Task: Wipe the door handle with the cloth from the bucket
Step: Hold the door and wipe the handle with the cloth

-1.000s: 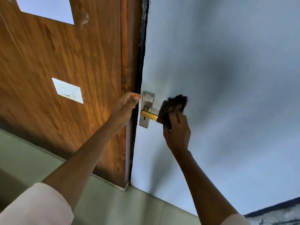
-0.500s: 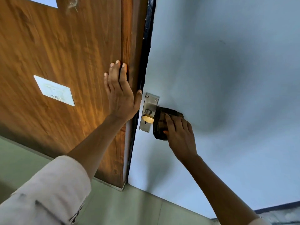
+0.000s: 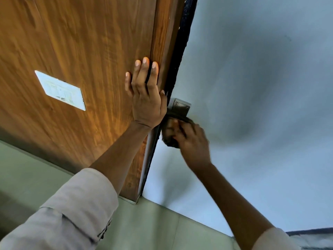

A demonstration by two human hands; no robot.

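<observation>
A pale grey door [image 3: 252,87] carries a silver handle plate [image 3: 181,106] near its left edge. The lever itself is hidden under a dark cloth [image 3: 170,137]. My right hand [image 3: 192,143] is closed on that cloth and presses it over the handle, blurred with motion. My left hand [image 3: 146,98] lies flat with fingers spread on the brown wooden panel [image 3: 81,60] just left of the door edge. It holds nothing.
A white switch plate [image 3: 61,90] is set in the wooden panel at the left. A black seal strip [image 3: 177,69] runs between panel and door. Pale green floor [image 3: 153,222] lies below. No bucket is in view.
My left hand rose from the door edge and flattened on the wooden panel. My right hand slid the cloth leftwards along the lever until it covered the gold lever and the plate's lower part.
</observation>
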